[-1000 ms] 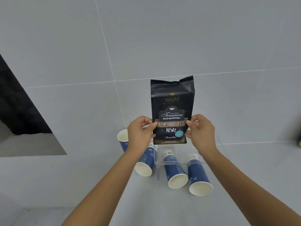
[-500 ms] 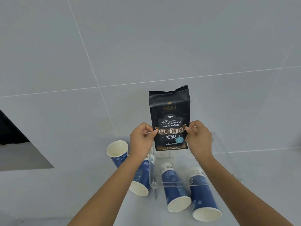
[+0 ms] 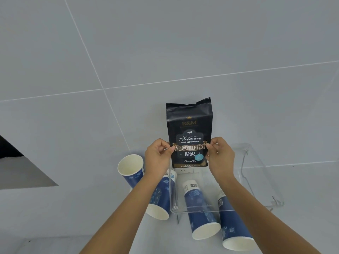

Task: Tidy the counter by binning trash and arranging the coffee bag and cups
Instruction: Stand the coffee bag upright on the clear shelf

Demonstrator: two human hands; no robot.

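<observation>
A black coffee bag [image 3: 189, 125] stands upright at the back of a clear acrylic stand [image 3: 260, 173]. My left hand [image 3: 158, 157] pinches its left edge and my right hand [image 3: 220, 156] pinches its right edge. Several blue paper cups lie below. One cup [image 3: 130, 168] stands tilted at the left with its mouth up. A second cup [image 3: 161, 198] lies partly under my left forearm. A third cup [image 3: 200, 209] and a fourth cup [image 3: 233, 228] lie on their sides under the stand, mouths toward me.
A grey tiled wall [image 3: 165, 52] rises behind the white counter [image 3: 55, 217]. A white wall socket [image 3: 185, 170] shows just under the bag. A dark opening [image 3: 9, 149] sits at the far left.
The view has tilted down and shifted, so cups and stand sit lower and nearer. Both hands keep their grip on the bag, which stays upright at the stand's back.
</observation>
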